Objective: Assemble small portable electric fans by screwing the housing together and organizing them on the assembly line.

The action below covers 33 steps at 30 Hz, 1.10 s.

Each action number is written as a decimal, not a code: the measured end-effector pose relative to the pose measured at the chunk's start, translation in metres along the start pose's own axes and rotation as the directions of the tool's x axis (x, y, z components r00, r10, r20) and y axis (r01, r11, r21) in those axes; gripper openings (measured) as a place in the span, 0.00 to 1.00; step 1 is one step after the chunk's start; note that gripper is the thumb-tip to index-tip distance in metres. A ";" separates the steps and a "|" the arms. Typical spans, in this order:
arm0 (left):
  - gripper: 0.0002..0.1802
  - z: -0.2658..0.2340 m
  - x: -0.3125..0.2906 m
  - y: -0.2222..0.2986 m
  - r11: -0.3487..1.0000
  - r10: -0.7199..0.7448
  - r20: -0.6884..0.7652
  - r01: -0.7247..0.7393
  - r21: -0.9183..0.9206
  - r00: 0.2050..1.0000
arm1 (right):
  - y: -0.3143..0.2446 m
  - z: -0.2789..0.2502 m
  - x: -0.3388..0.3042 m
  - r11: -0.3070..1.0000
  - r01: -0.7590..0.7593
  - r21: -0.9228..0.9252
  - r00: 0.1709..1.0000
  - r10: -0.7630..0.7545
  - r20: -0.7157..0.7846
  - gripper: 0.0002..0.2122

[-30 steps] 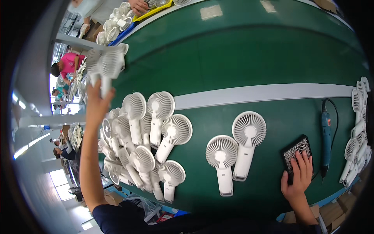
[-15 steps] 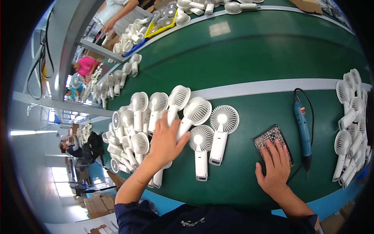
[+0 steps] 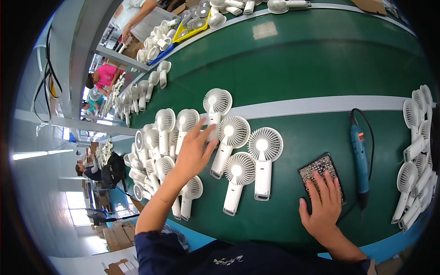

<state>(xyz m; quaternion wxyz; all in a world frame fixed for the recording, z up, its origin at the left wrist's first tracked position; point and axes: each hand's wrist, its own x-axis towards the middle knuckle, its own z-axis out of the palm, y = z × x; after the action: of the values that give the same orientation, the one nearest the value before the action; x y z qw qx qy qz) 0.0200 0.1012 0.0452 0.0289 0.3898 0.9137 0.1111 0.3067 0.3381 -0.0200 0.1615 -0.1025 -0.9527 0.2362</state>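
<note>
My left hand [image 3: 195,153] is at the near edge of a cluster of white handheld fans, its fingers and thumb around the handle of one fan [image 3: 217,101] whose round grille points up and away; the fingertips are slightly blurred. Just right of this hand lie three more handheld fans: one fan [image 3: 233,132] tilted, a second fan [image 3: 239,168] nearer me and a third fan [image 3: 265,144] to the right. My right hand [image 3: 323,206] lies with outstretched fingers on a small dark tray [image 3: 306,167] full of tiny metal screws.
A blue electric screwdriver [image 3: 360,156] with a black cable lies right of the tray. Stacked fans [image 3: 407,176] line the far right, and a pile of fans [image 3: 156,137] is at left. Beyond a pale strip [image 3: 311,106] runs a green belt [image 3: 330,59]. Other people work at upper left.
The fan at my left hand has moved up and away, toward the pale strip. The three loose fans have shifted and turned slightly. My right hand stays on the tray.
</note>
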 end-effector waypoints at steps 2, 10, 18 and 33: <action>0.24 0.005 0.003 -0.002 0.998 -0.054 0.086 0.057 -0.029 0.995 | -0.001 0.003 0.002 1.000 -0.008 0.013 1.000 0.008 0.016 0.19; 0.26 0.004 -0.036 0.015 0.947 -0.019 0.077 -0.006 0.320 0.997 | 0.000 0.003 0.005 0.999 -0.029 -0.015 0.999 0.029 0.046 0.18; 0.25 0.003 0.021 -0.016 0.999 -0.019 -0.240 0.010 -0.037 0.971 | -0.003 0.003 0.004 0.999 -0.018 -0.035 0.998 0.020 0.062 0.17; 0.23 -0.004 0.069 -0.058 0.989 -0.026 -0.119 0.008 -0.145 0.993 | -0.001 0.001 0.006 0.999 -0.034 -0.020 0.994 0.036 0.105 0.18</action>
<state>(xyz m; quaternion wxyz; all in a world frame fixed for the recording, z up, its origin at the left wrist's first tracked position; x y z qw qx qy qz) -0.0692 0.1108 0.0386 0.0026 0.3714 0.9067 0.2000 0.3011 0.3380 -0.0187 0.1058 -0.1080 -0.9601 0.2354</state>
